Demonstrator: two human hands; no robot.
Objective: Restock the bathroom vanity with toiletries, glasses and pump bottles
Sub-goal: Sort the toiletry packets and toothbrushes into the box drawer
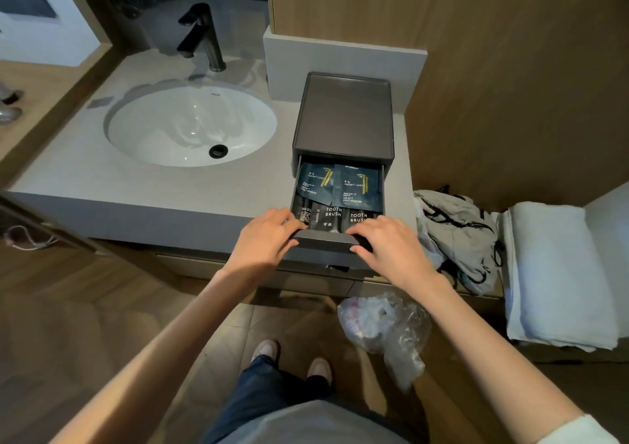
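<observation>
A dark grey amenity box (pixel 343 117) stands on the vanity counter (pixel 102 178), right of the sink. Its drawer (pixel 326 239) is pulled out toward me. Inside lie two dark blue sachets (pixel 337 185) at the back and black toothbrush packets (pixel 333 217) at the front. My left hand (pixel 265 239) grips the drawer's front left corner, fingers curled over the rim. My right hand (pixel 384 243) grips the front right corner the same way.
A white oval sink (pixel 190 123) with a black faucet (pixel 204 35) fills the counter's left. A grey printed bag (pixel 456 232) and folded white towels (pixel 551 273) lie to the right. A clear plastic bag (pixel 388 328) sits on the wooden floor near my feet.
</observation>
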